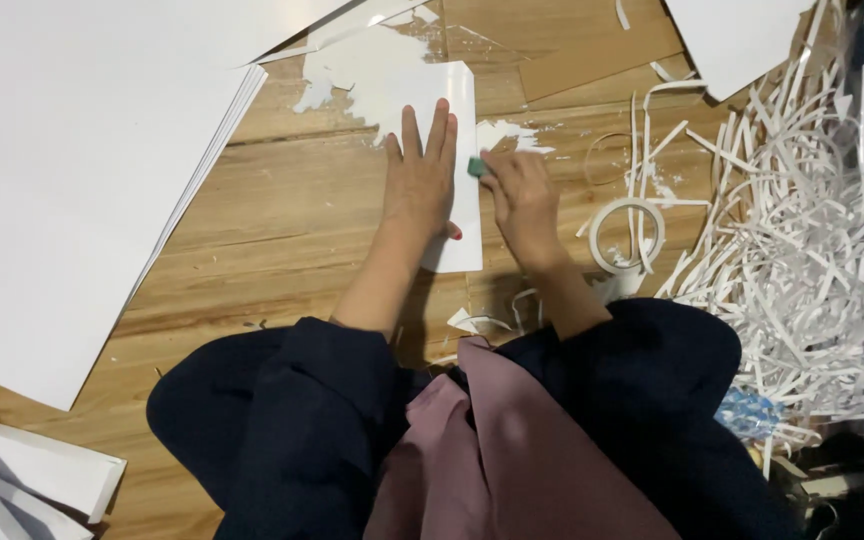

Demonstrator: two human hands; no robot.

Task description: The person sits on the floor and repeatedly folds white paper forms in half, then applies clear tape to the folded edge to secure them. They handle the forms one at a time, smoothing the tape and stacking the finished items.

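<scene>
My left hand [420,178] lies flat, fingers spread, on a narrow white card sheet [460,110] on the wooden floor. My right hand [522,195] is curled around a small green tool [477,167] held against the sheet's right edge, just beside my left fingers. A roll of white tape [628,236] rests on the floor right of my right wrist. Dark sleeves and a mauve cloth [492,460] fill the lower middle of the view.
A big stack of white sheets [72,170] covers the left. A heap of white paper strips [802,250] spreads on the right. Small paper scraps [472,321] lie near my arms. More white sheets [22,470] sit at the bottom left, and another white sheet [742,40] lies top right.
</scene>
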